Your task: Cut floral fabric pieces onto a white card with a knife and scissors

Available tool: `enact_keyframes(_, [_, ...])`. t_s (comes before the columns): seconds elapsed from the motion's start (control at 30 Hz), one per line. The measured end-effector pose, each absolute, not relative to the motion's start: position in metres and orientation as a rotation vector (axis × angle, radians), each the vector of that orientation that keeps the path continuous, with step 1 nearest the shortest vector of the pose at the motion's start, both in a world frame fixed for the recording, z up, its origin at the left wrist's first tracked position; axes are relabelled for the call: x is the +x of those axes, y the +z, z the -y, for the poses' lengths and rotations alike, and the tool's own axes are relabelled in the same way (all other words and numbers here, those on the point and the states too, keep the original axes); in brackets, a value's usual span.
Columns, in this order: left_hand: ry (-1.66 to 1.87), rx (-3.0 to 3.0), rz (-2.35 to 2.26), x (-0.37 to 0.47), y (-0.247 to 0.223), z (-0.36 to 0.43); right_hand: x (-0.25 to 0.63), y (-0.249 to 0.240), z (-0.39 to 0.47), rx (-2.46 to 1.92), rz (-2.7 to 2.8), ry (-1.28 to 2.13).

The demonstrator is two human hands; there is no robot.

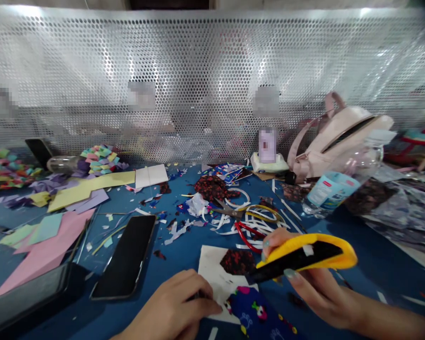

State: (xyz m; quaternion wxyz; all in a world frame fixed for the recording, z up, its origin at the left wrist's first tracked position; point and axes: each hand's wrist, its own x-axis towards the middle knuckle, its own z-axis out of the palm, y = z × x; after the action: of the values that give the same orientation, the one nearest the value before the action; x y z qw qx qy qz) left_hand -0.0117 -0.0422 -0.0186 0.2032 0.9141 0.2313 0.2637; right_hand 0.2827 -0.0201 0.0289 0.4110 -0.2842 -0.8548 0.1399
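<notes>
Right hand [313, 285]: gripping yellow tool [345, 252], black end over paper.
Left hand [179, 302]: fingers bent at paper's left edge; can't tell if pinching.
Paper [208, 262]: dark patch [238, 262] on top, blue print [257, 311] over lower right.
Left room: mostly bare table [179, 252] to phone [127, 255].
Far edge: scissors [238, 214] crowd it.

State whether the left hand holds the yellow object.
No, the right hand holds the yellow object, while the left hand is at the white paper.
</notes>
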Motion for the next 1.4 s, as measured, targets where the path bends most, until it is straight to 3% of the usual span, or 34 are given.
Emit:
enact_keyframes(0.63, [0.750,2.564,-0.732,-0.015,-0.018,0.046,0.279,0.009,0.017,-0.817,2.172,0.714])
enact_keyframes(1.4, [0.838,2.546,-0.804,-0.011,-0.036,0.047,0.272,0.010,0.030,-0.723,2.147,0.534])
